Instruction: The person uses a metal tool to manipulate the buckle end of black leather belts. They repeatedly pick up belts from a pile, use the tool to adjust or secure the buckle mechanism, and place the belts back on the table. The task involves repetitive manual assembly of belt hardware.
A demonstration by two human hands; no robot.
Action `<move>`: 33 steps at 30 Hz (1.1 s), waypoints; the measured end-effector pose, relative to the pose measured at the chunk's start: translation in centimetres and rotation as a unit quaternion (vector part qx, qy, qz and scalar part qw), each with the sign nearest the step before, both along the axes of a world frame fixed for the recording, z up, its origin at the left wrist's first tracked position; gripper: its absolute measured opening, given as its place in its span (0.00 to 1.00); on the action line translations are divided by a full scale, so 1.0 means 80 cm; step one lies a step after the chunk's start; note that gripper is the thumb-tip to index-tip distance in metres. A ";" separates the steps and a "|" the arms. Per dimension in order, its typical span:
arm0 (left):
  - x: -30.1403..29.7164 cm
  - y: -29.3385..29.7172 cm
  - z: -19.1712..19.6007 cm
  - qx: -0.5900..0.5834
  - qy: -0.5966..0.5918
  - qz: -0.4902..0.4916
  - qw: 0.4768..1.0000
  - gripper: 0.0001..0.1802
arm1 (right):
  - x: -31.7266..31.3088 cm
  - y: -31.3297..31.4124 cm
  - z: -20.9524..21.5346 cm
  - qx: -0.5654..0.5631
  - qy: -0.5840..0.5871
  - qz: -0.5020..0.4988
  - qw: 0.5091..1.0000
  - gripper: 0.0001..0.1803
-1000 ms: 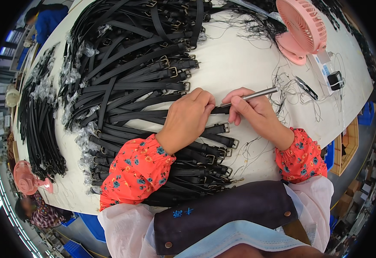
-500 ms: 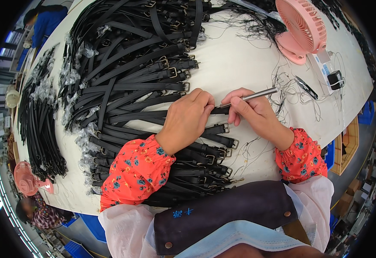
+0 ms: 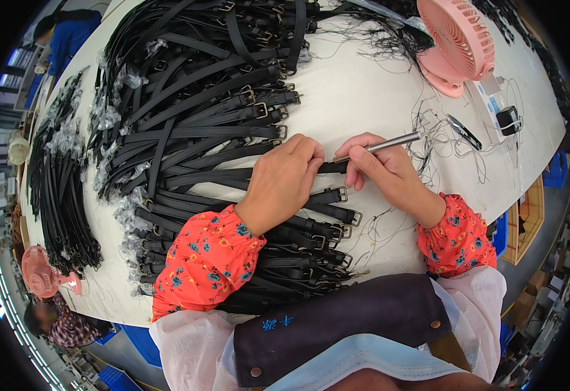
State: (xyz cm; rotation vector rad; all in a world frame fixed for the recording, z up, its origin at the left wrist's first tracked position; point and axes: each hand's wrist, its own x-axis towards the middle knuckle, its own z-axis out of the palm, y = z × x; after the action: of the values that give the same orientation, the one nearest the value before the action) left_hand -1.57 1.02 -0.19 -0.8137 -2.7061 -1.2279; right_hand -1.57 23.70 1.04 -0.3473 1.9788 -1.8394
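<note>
I am looking down at a pale work table (image 3: 363, 98) heaped with black leather straps, my 2 forearms in orange flowered sleeves coming up from below. My left hand (image 3: 285, 179) lies palm down, fingers curled and closed over 1 black strap (image 3: 194, 174) that runs across the table, pinning it flat near its right end. My right hand (image 3: 386, 173) sits just beside it, fingers pinched shut around a slim silver metal tool (image 3: 386, 143) held like a pen, its tip meeting the strap end between my 2 hands and its shaft angling up and to the right. Below my hands lies a stack of buckled straps (image 3: 311, 228), buckles pointing right. A larger tangled pile of straps (image 3: 200, 85) fills the table above and to the left. At the upper right stands a small pink desk fan (image 3: 457, 42), with loose black threads (image 3: 441, 140) scattered near it. A second bundle of thin black straps (image 3: 57, 189) lies at the far left edge.
</note>
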 end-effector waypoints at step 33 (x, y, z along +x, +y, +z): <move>0.003 -0.002 -0.002 0.035 -0.041 -0.029 0.998 0.06 | 0.000 0.008 0.005 -0.009 -0.013 -0.049 0.999 0.20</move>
State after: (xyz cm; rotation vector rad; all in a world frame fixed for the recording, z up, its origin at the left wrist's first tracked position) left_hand -1.32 0.90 -0.35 -0.8584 -2.7040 -1.3889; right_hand -1.53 24.31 1.44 -0.2358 1.9952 -1.9128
